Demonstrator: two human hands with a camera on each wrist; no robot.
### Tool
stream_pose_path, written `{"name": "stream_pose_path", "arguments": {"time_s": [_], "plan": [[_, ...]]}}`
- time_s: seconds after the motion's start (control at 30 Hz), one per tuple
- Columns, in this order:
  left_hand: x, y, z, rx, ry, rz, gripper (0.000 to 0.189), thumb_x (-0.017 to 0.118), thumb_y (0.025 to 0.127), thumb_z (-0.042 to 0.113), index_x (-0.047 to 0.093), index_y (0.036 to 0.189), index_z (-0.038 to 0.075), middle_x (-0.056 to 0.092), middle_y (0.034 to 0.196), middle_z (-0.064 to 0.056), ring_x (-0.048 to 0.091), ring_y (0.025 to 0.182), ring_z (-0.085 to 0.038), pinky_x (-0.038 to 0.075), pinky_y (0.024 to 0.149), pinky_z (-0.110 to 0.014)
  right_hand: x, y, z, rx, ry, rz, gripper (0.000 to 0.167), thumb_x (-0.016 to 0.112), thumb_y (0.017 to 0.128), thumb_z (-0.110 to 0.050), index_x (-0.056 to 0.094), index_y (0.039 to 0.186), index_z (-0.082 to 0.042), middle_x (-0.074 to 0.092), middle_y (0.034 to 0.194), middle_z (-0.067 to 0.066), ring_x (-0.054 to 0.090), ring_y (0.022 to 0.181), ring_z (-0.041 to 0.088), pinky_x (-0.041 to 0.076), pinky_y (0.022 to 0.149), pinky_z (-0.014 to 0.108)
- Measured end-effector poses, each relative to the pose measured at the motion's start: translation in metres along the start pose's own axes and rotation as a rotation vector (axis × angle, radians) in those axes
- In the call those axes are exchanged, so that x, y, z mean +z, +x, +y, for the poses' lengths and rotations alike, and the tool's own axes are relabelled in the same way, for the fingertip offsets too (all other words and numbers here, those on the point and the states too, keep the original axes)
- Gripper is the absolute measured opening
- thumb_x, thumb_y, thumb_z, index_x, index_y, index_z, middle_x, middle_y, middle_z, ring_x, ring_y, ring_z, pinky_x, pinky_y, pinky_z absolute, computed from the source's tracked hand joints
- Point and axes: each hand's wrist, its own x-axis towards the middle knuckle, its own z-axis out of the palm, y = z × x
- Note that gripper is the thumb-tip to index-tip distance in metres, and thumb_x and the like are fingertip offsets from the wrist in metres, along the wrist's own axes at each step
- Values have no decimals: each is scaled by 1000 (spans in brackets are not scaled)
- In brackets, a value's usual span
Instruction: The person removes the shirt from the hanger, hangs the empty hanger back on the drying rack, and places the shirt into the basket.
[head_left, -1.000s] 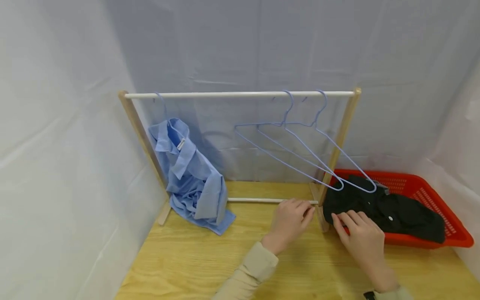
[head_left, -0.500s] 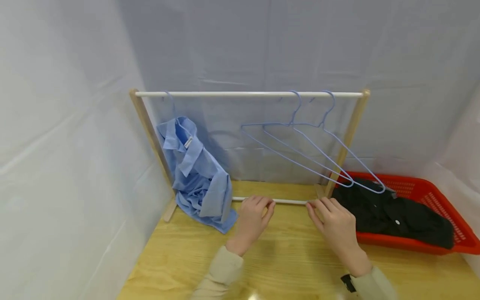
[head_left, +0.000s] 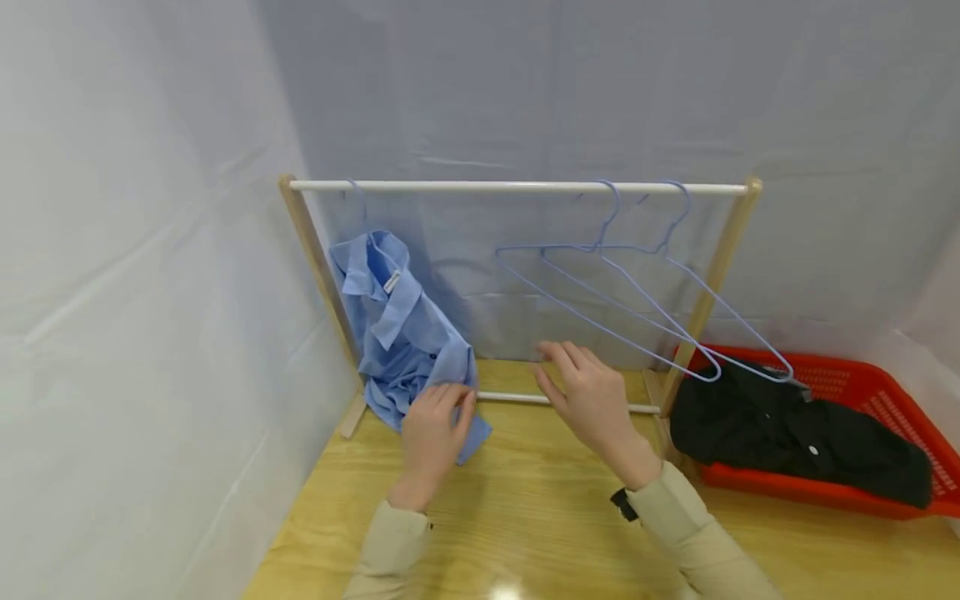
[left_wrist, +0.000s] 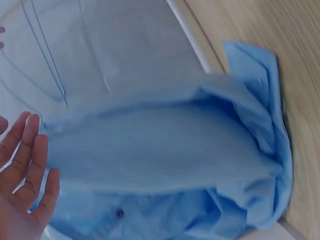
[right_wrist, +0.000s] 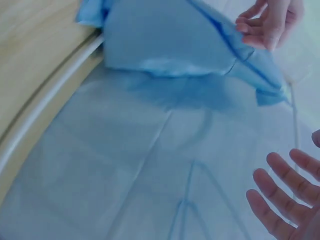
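A light-blue collared shirt [head_left: 442,337] hangs bunched and slanting from a hanger [head_left: 363,204] at the left end of the rack. My left hand [head_left: 433,429] is in front of the shirt's lower part, with loosely bent fingers and nothing in them. The left wrist view shows those fingers [left_wrist: 37,160] spread apart close to the blue cloth. To the right of the shirt, my right hand [head_left: 592,400] is raised above the lower bar, its fingers [right_wrist: 285,195] apart and holding nothing.
Two bare lilac wire hangers [head_left: 637,312] hang from the white top rail [head_left: 480,187] on the right. A red basket [head_left: 825,500] with a black garment [head_left: 787,442] stands right of the rack's wooden post [head_left: 723,258]. White sheeting [head_left: 135,333] encloses the wooden table [head_left: 525,517].
Both hands have moved left, away from the basket side; the left has reached the shirt. The rack and basket have shifted right in the head view as the camera turned.
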Motion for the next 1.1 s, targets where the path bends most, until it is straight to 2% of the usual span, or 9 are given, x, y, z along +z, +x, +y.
{"name": "stream_pose_path", "arguments": {"time_s": [0.07, 0.17, 0.4, 0.53, 0.7, 0.8, 0.87, 1.0, 1.1], "plan": [[-5, 0, -7, -11, 1, 24, 12, 68, 96, 15, 71, 87, 8, 69, 79, -4, 64, 71, -23, 53, 63, -38, 8, 14, -6, -13, 12, -13, 28, 73, 95, -26, 68, 115, -8, 71, 94, 4, 69, 73, 24, 48, 45, 31], [-12, 2, -16, -27, 5, 43, 10, 70, 94, 11, 70, 86, 5, 68, 79, -7, 63, 71, -27, 52, 65, -40, 20, 33, -14, -13, 18, -62, 31, 73, 95, -29, 67, 118, -9, 71, 98, 3, 68, 69, 21, 45, 42, 28], [-22, 4, -29, -53, 41, 8, 9, 73, 93, 11, 70, 89, 4, 67, 83, -9, 62, 73, -29, 52, 66, -41, 44, 66, -30, 59, 72, -203, 37, 65, 100, -37, 65, 126, -11, 72, 108, 6, 50, 45, 13, 36, 39, 25], [-26, 7, -36, -59, 64, 13, 9, 73, 93, 10, 70, 89, 3, 67, 85, -11, 61, 74, -31, 52, 66, -42, 59, 76, -39, 104, 70, -300, 41, 58, 103, -42, 63, 130, -12, 74, 107, 7, 47, 44, 14, 36, 39, 27], [-34, 16, -46, -47, 104, 13, 9, 73, 92, 10, 70, 91, 2, 67, 85, -13, 62, 77, -34, 53, 69, -45, 73, 78, -48, 137, 106, -379, 37, 47, 109, -35, 60, 132, -8, 74, 92, 8, 56, 50, 18, 43, 43, 30], [-39, 23, -50, -58, 123, -13, 9, 72, 93, 11, 71, 92, 2, 68, 86, -13, 63, 77, -34, 54, 70, -45, 76, 77, -49, 171, 150, -385, 33, 42, 111, -27, 58, 130, -5, 69, 83, 8, 58, 53, 22, 46, 46, 34], [-41, 27, -52, -75, 130, -29, 8, 71, 93, 11, 71, 93, 3, 69, 87, -13, 63, 79, -34, 54, 70, -46, 79, 77, -48, 202, 172, -361, 30, 41, 111, -23, 57, 128, -4, 66, 77, 9, 59, 55, 25, 48, 48, 38], [-42, 30, -55, -85, 135, -42, 5, 72, 92, 9, 71, 92, 4, 69, 88, -12, 63, 79, -34, 53, 71, -47, 83, 78, -45, 247, 197, -256, 22, 41, 109, -13, 55, 119, 0, 60, 67, 11, 62, 55, 31, 50, 49, 44], [-42, 31, -57, -80, 127, -39, 4, 73, 91, 8, 71, 91, 5, 69, 87, -11, 63, 78, -34, 53, 70, -47, 84, 80, -42, 239, 194, -164, 16, 44, 107, -7, 54, 114, 3, 59, 64, 13, 61, 52, 32, 50, 47, 44]]}}
